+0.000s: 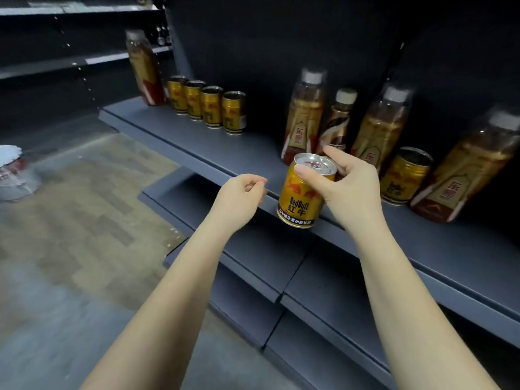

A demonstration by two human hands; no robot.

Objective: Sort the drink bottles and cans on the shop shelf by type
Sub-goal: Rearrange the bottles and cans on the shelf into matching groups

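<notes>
My right hand (347,190) grips a gold Red Bull can (301,198) by its top, held in front of the grey shelf's (253,153) front edge. My left hand (240,195) hovers just left of the can, fingers loosely curled, holding nothing. A row of several gold cans (208,105) stands at the shelf's far left beside a tall tea bottle (145,66). On the right stand three tea bottles (304,116) (380,128) (467,167), a smaller brown bottle (336,122) and one gold can (406,175).
Lower grey shelves (281,266) jut out below my arms. To the left lie a wood-pattern floor (84,198) and a white-topped container (14,173). Further dark shelves (70,63) run along the upper left.
</notes>
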